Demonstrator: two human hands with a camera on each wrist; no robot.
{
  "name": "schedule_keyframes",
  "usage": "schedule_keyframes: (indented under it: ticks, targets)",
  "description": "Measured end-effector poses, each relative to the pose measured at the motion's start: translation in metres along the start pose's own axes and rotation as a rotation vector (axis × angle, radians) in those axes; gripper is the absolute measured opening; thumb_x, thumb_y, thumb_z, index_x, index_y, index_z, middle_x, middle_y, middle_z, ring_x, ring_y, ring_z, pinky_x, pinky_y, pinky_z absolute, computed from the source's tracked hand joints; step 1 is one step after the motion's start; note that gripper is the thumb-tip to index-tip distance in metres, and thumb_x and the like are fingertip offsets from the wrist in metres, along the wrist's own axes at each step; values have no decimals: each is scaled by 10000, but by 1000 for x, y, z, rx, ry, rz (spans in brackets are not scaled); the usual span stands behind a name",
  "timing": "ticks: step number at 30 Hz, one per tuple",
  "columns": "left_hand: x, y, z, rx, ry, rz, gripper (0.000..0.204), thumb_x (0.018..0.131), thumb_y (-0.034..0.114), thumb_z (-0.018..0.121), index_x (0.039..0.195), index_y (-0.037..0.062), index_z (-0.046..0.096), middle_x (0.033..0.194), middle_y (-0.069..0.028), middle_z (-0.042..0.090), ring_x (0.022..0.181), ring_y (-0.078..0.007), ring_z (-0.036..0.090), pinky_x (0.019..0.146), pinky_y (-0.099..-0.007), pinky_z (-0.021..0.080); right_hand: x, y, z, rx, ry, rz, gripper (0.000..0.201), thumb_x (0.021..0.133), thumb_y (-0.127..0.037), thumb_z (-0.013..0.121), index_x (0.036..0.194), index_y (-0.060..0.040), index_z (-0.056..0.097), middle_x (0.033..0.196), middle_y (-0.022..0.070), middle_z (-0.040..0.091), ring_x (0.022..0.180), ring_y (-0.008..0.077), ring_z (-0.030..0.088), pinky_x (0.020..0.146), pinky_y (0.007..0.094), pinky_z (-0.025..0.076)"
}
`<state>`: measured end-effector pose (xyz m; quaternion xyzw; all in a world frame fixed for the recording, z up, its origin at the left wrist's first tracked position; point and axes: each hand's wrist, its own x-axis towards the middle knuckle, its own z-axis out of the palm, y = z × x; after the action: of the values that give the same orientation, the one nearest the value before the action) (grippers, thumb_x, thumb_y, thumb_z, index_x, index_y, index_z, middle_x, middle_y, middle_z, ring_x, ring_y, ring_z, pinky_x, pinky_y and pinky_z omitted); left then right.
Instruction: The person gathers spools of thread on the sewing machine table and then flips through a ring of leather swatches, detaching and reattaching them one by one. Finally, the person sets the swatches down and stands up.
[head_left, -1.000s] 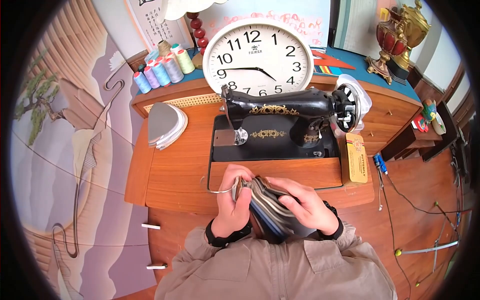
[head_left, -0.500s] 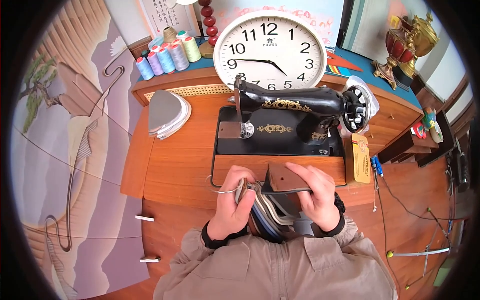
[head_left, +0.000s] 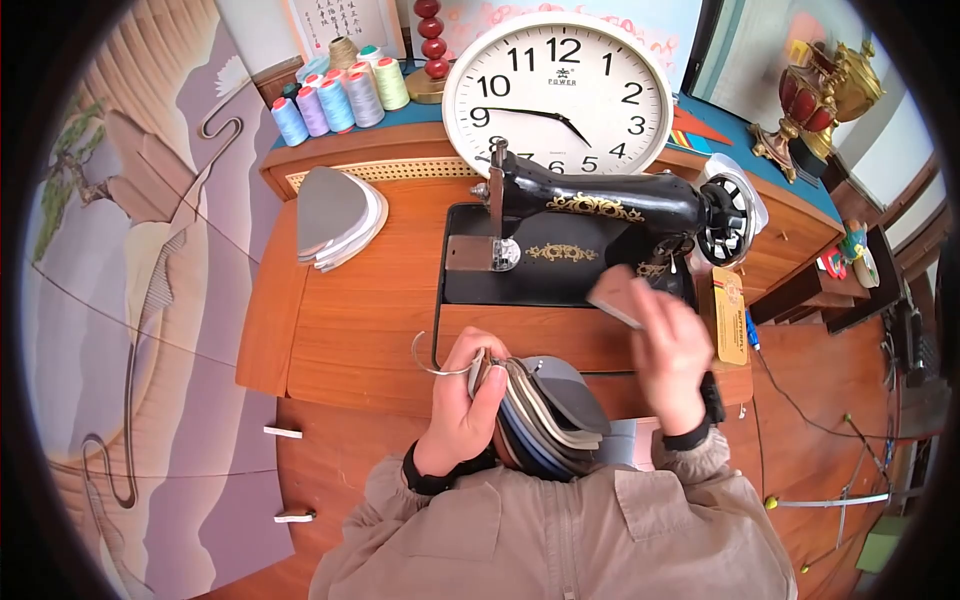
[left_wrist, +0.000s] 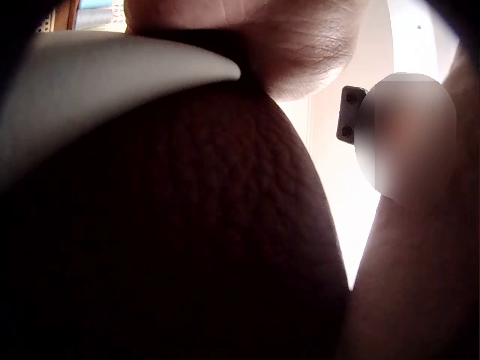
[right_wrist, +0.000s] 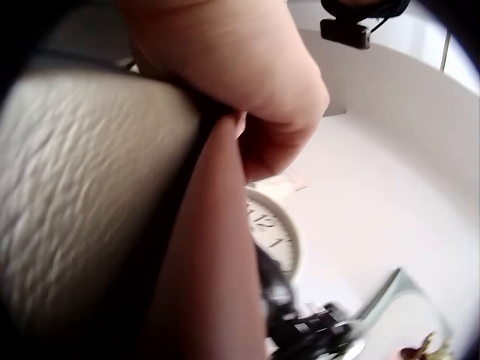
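Note:
In the head view my left hand (head_left: 462,405) grips a bundle of leather swatches (head_left: 550,420) by its upper end, thumb on top. The swatches fan out to the right in black, grey, cream, blue and brown. A thin wire loop (head_left: 424,362) sticks out leftward from the gripped end. My right hand (head_left: 674,360), blurred, pinches a single brown leather swatch (head_left: 617,296) apart from the bundle, over the front of the sewing machine bed. Dark swatch undersides (left_wrist: 187,210) fill much of the left wrist view. A pale grained surface (right_wrist: 82,165) shows close up in the right wrist view.
A black sewing machine (head_left: 600,200) is set in the wooden table (head_left: 350,300). Pale and grey rounded pieces (head_left: 338,215) are stacked at left. A yellow box (head_left: 730,315) stands at right. Behind are a wall clock (head_left: 558,95) and several thread spools (head_left: 335,100).
My right hand has lifted the brown swatch off the bundle and carried it up and to the right. My left hand keeps its grip on the bundle. The head view has shifted slightly.

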<state>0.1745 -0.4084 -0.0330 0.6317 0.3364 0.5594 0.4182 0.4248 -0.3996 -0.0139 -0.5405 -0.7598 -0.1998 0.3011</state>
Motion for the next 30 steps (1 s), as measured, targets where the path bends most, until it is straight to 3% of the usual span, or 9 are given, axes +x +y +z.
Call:
schedule_keyframes:
  ticks: [2,3,5,8,11,13,15,25,30]
  targets:
    - [1,0,1,-10,3,3,131,917,122,510,985,10,505,907,-88,482,777,-148,458,711,-275,388,-19,-8,32,57,-378,43,473,771,-188,716,1216,-73,605,1092,105,611,884,253,597,783,368,496]
    - [1,0,1,-17,7,4,132,916,120,509,986,9,505,906,-88,482,782,-149,460,713,-276,388,-33,-12,42,125,-422,-15,464,799,-272,724,1189,-45,615,1111,122,623,923,269,605,816,382,502]
    - [1,0,1,-18,10,-2,132,915,119,509,986,8,505,907,-90,482,783,-151,461,715,-276,388,-29,-25,36,403,-399,146,439,822,-267,713,1163,-7,618,1121,137,636,978,315,603,854,406,498]
    - [1,-2,3,-16,4,1,135,915,121,510,986,6,505,909,-92,482,784,-155,463,716,-278,389,-14,-30,10,784,-285,72,439,830,-264,711,1150,19,612,1110,160,639,1020,345,595,885,414,486]
    - [3,-1,8,-14,-9,15,142,917,129,510,988,6,506,910,-93,483,784,-157,463,715,-280,389,-9,-48,-1,1143,-360,1,410,864,-228,685,1166,34,595,1138,194,623,1094,346,580,942,414,460]
    - [4,0,10,-14,-15,12,146,919,135,510,988,6,507,910,-93,483,784,-157,463,714,-281,389,-13,-50,0,1109,-383,1,370,900,-191,645,1188,35,591,1146,191,629,1084,334,595,944,403,462]
    - [4,1,10,21,-7,22,155,922,144,510,991,5,508,909,-92,484,781,-156,462,711,-283,388,-15,-44,-1,1339,-520,206,333,923,-154,617,1198,33,597,1127,188,645,1043,312,623,932,382,471]
    - [6,10,21,28,-54,16,165,921,147,513,998,1,506,934,-99,502,815,-166,479,749,-295,405,-24,-36,2,1054,-391,95,341,846,-18,618,1185,-5,591,1042,179,667,901,338,664,793,379,529]
    - [10,13,23,86,-83,78,162,906,134,524,998,2,505,940,-112,497,831,-195,481,763,-310,406,-10,-20,-24,761,-123,20,448,756,76,582,1197,-2,595,969,143,660,801,304,645,728,379,519]
